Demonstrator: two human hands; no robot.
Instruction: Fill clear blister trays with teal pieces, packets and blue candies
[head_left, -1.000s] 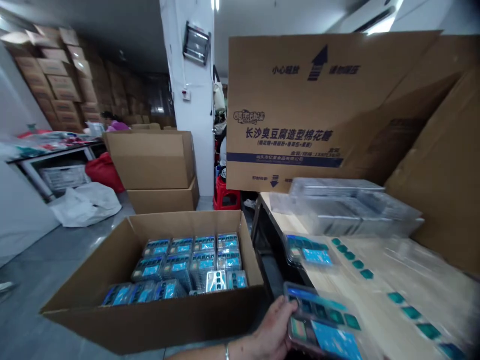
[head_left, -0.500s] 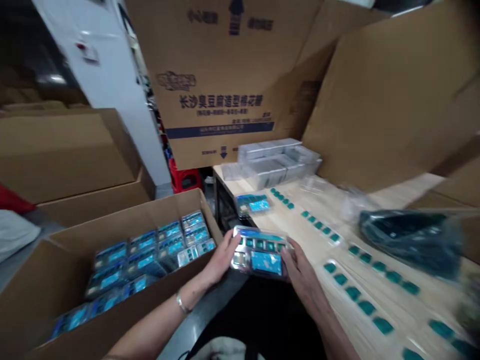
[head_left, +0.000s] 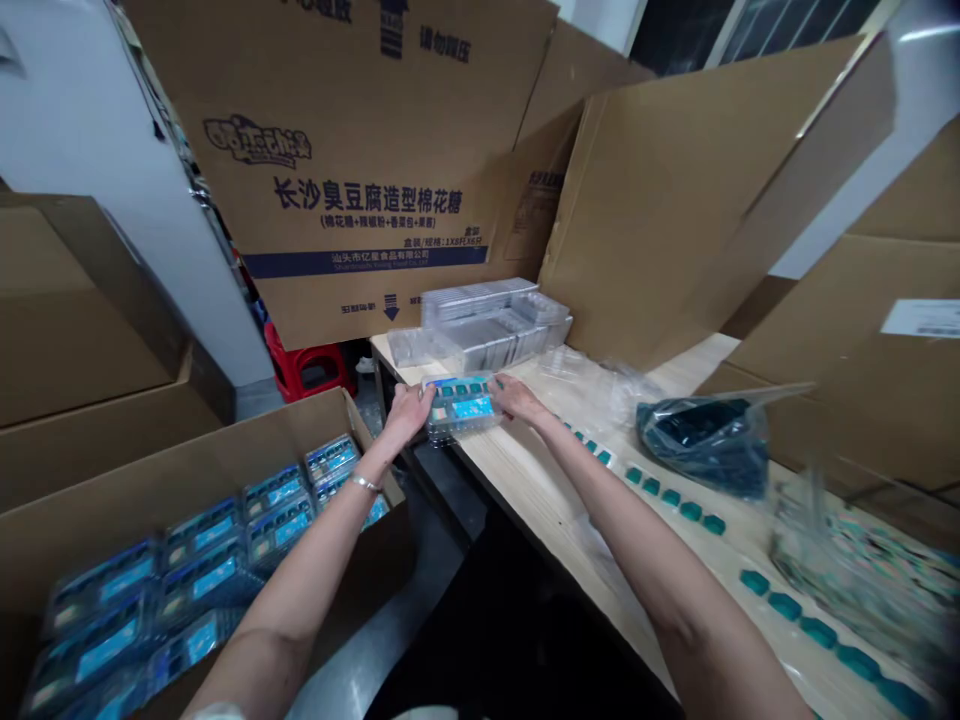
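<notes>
A clear plastic blister pack with dark green pieces in a row and a blue sachet lies at the table's near left corner. It sits at the spot of a small stack of similar packs, whose lower layers show only in part. My left hand grips its left end, thumb on the top edge. At the right end my right hand is closed on it, with some fingers hidden behind. Rows of dark green pieces lie on the wooden table beside my right forearm.
An open carton with several rows of filled packs stands at lower left. Clear empty trays are piled behind the pack. A bag of green pieces and a clear bag of small sachets lie right. Cardboard walls the back.
Both hands have carried the blister pack forward from above my lap to the stack at the table's corner. Earlier, only my left hand was seen on it. The view has swung right.
</notes>
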